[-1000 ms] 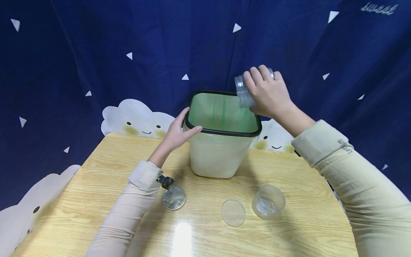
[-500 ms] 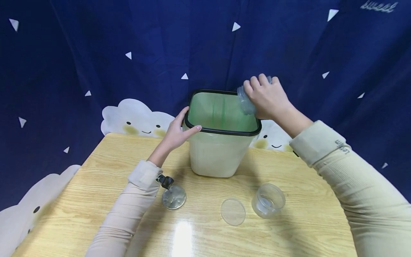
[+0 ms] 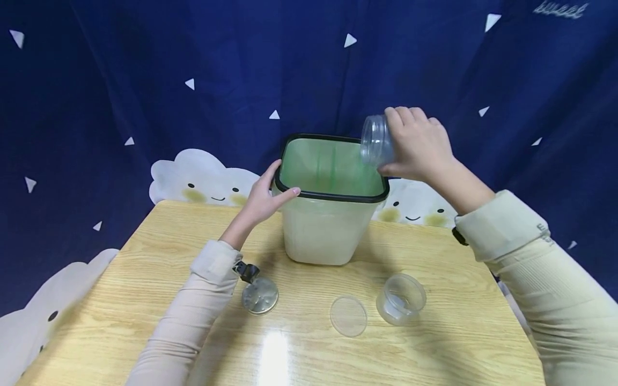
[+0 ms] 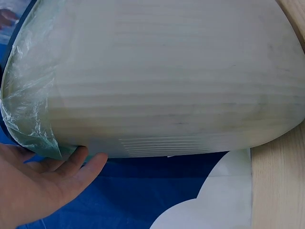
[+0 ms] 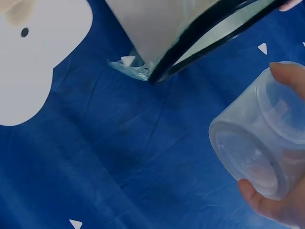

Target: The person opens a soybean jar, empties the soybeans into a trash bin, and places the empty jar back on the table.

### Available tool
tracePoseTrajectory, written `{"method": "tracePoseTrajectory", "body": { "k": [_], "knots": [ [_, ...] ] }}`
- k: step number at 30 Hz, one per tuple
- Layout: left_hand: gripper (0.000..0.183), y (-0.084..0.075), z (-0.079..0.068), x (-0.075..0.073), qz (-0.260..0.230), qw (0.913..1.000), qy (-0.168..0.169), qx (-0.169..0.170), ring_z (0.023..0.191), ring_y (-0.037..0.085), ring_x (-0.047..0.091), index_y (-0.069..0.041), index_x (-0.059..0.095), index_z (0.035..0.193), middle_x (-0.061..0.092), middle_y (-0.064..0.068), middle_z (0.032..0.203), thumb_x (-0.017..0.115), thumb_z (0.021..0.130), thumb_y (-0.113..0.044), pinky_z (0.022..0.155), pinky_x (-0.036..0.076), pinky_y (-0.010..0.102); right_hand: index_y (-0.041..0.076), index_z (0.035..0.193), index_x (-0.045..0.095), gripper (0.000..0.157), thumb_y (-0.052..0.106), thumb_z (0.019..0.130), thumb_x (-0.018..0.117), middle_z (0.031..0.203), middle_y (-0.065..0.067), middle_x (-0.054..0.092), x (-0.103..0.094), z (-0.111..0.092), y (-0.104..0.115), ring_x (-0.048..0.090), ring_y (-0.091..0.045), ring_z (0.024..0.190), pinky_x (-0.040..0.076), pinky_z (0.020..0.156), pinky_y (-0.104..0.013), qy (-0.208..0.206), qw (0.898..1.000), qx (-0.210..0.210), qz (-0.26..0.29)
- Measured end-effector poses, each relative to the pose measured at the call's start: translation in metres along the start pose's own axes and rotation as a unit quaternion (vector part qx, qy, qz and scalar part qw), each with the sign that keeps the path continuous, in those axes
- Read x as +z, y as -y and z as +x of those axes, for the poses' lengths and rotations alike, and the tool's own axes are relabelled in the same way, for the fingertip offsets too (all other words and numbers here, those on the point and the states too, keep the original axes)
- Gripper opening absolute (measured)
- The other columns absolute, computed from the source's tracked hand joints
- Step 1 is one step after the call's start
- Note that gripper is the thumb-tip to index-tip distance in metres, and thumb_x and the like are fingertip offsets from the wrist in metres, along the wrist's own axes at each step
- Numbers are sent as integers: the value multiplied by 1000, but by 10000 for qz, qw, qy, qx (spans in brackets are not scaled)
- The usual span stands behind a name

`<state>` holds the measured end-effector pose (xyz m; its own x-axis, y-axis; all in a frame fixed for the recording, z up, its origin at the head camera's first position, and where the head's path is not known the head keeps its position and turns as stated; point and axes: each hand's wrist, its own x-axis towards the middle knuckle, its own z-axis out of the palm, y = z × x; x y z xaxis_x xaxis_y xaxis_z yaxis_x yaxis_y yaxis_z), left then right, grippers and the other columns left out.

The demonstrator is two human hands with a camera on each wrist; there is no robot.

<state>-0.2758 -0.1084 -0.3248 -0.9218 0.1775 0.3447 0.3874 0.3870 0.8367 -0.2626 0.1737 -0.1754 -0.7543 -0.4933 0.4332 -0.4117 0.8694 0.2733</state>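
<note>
A pale trash bin (image 3: 323,233) with a black rim and a green plastic liner (image 3: 309,161) stands at the table's back. My left hand (image 3: 260,202) rests on the rim's left front corner, thumb and fingers spread and fairly straight. The left wrist view shows its fingers (image 4: 71,174) touching the bin's side below the liner edge. My right hand (image 3: 421,145) grips a clear plastic jar (image 3: 375,140), tipped sideways above the bin's right edge, mouth to the left. The right wrist view shows the jar's base (image 5: 245,155); no contents are visible in it.
A silvery round lid (image 3: 260,296) lies on the wooden table (image 3: 169,257) near my left wrist. In front of the bin are a clear flat disc (image 3: 348,316) and a clear round tub (image 3: 402,299). Behind hangs a blue curtain (image 3: 232,64).
The right hand has shifted slightly right, carrying the jar, whose mouth has turned to face left more levelly. My left hand stays at the rim; the view has moved a little.
</note>
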Motion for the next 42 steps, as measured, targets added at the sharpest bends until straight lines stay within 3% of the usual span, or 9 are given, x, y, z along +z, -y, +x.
{"method": "tracePoseTrajectory", "body": {
  "k": [9,19,28,42],
  "knots": [
    [79,1,0,1,-13,10000,-21,40,134,23,21,-8,23,144,24,13,147,65,81,-31,107,21,39,0,118,43,84,36,51,80,111,-19,52,-8,-20,3,48,-39,96,44,67,-56,-561,9935,167,977],
    [79,2,0,1,18,10000,-52,47,134,22,21,-10,23,144,24,13,147,65,81,-31,107,21,38,0,120,45,90,34,46,83,110,-18,54,-17,-43,17,50,-35,96,45,72,-53,-1030,9838,-50,1468],
    [79,1,0,2,39,10000,-62,64,133,24,22,-9,23,144,25,14,146,65,81,-31,107,22,38,1,120,46,89,32,46,84,108,-18,54,-14,-63,27,50,-34,97,45,73,-53,-1054,9749,-121,1957],
    [80,2,0,1,61,10000,-20,75,134,23,21,-10,22,145,24,13,147,65,81,-32,107,21,39,-3,120,46,93,33,44,85,108,-17,57,2,-91,50,53,-30,95,45,78,-46,-1169,9573,-594,2576]
  ]
}}
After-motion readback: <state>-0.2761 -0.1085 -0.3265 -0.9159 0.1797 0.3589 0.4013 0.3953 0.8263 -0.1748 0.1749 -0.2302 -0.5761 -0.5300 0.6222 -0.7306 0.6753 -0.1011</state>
